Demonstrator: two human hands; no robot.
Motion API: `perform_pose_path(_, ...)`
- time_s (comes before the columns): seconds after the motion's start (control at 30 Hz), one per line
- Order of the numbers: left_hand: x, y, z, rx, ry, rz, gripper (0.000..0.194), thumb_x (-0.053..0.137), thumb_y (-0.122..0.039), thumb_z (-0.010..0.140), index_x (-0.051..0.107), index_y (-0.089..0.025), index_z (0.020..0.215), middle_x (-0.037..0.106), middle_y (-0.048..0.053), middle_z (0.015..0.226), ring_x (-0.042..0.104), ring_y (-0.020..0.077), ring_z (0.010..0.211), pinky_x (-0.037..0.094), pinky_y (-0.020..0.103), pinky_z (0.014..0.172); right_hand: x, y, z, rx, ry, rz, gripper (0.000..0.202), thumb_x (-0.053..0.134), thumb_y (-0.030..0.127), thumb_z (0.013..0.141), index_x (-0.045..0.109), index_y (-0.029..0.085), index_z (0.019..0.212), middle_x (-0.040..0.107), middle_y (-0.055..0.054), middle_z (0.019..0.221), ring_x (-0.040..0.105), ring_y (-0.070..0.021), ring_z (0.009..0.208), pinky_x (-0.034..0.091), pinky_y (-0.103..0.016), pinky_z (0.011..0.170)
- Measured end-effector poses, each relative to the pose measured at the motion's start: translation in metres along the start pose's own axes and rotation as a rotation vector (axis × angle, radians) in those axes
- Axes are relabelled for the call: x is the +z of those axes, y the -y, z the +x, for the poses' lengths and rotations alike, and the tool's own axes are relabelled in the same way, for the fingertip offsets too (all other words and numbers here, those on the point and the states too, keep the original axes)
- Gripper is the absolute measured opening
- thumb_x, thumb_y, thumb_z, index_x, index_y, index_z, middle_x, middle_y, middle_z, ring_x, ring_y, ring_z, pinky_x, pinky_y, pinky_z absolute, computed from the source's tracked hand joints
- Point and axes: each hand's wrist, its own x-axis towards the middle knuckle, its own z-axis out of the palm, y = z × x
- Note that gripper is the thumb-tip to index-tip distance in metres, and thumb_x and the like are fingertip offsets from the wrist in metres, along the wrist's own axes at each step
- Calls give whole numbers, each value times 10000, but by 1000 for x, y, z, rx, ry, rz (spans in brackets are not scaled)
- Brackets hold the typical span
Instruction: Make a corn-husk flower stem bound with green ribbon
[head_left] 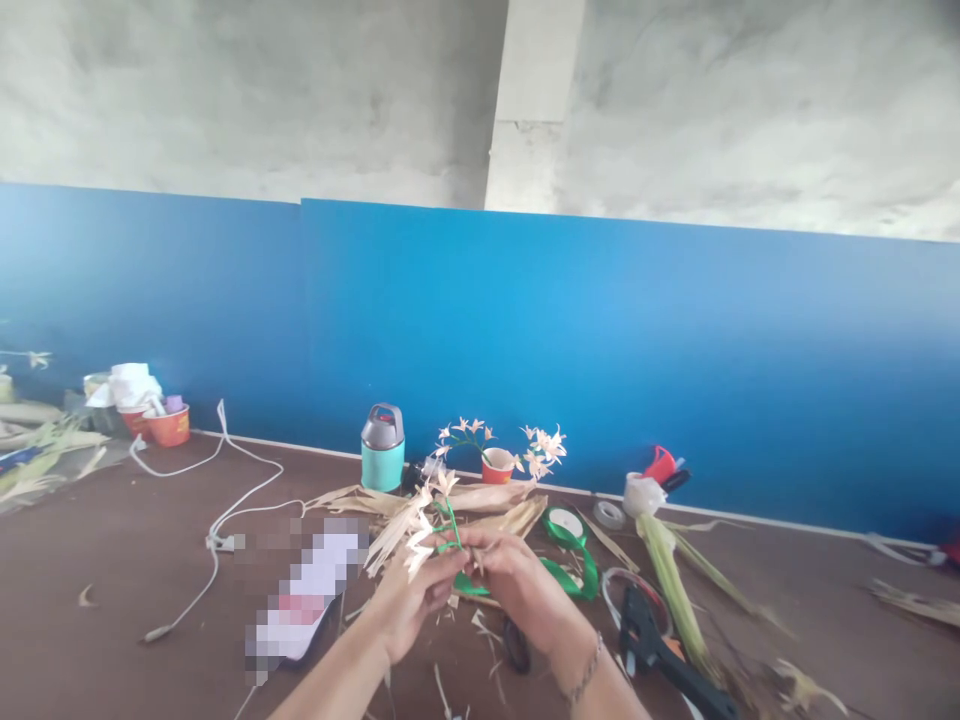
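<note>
At lower centre, the flower spray rises between the hands, its stem tilting up-left, blooms nearer the left hand, which pinches its foot. The right hand curls in alongside (its exact hold is hidden). Green ribbon crowds the right; the table offers more room leftward.

Bare hands close together, fingers curled inward, both forearms stretched forward, angled toward each other.
</note>
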Motion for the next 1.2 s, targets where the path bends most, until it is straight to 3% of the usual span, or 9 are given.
perform_pose_path(0.13, -1, -2, -3, -94, 117, 36, 304, 819, -271, 545, 576, -141, 675, 457, -59, 565, 254, 20, 451, 132, 196, 453, -8, 3, -3, 2, 21, -6, 122, 703, 267, 702, 726, 150, 727, 652, -24, 680, 517, -120, 618, 389, -249, 664)
perform_pose_path(0.27, 1, 0, -5, -146, 195, 56, 326, 811, -233, 509, 526, -155, 648, 414, -78, 542, 235, 19, 436, 95, 208, 444, -15, 3, -4, 58, 137, 6, 213, 799, 318, 621, 696, 134, 647, 643, -13, 639, 551, -124, 621, 404, -262, 684)
perform_pose_path(0.43, 1, 2, -6, -163, 239, -18, 262, 755, -222, 545, 511, -147, 601, 374, -80, 516, 273, 18, 427, 114, 202, 439, -19, 0, -2, 66, 101, 130, 240, 822, 306, 598, 671, 120, 601, 609, 8, 584, 497, -68, 526, 365, -202, 567)
perform_pose_path(0.6, -1, 0, -6, -142, 254, 42, 241, 719, -217, 559, 486, -154, 570, 352, -85, 484, 258, 18, 414, 114, 194, 421, -16, -2, -2, 110, 113, 184, 261, 831, 308, 585, 658, 114, 580, 605, 1, 584, 499, -68, 540, 380, -207, 593)
perform_pose_path(0.87, -5, -2, -2, -169, 198, 141, 244, 685, -205, 551, 447, -190, 602, 363, -102, 456, 240, 24, 385, 128, 186, 383, -18, -3, -2, 156, 52, 155, 244, 826, 303, 579, 660, 124, 588, 591, 7, 556, 500, -75, 536, 380, -204, 578)
perform_pose_path(0.97, -3, -3, -1, -148, 156, 211, 219, 670, -209, 557, 456, -189, 595, 350, -106, 449, 229, 28, 381, 127, 191, 382, -16, -1, 0, 129, -1, 39, 256, 811, 317, 570, 634, 134, 543, 590, 5, 549, 487, -87, 535, 370, -220, 570)
perform_pose_path(1.1, 4, 0, 0, -20, -64, 378, 153, 637, -208, 583, 490, -176, 557, 404, -84, 442, 268, 42, 378, 157, 207, 391, -11, -7, 7, 59, -277, -329, 247, 734, 313, 601, 606, 138, 484, 499, 30, 442, 412, -88, 472, 309, -234, 506)
perform_pose_path(1.2, 7, 8, 2, 28, -172, 367, 278, 650, -241, 600, 399, -193, 490, 335, -96, 410, 255, 45, 388, 158, 207, 407, -8, -14, 11, 18, -428, -456, 189, 681, 280, 627, 630, 131, 523, 466, 41, 432, 369, -86, 456, 269, -241, 482)
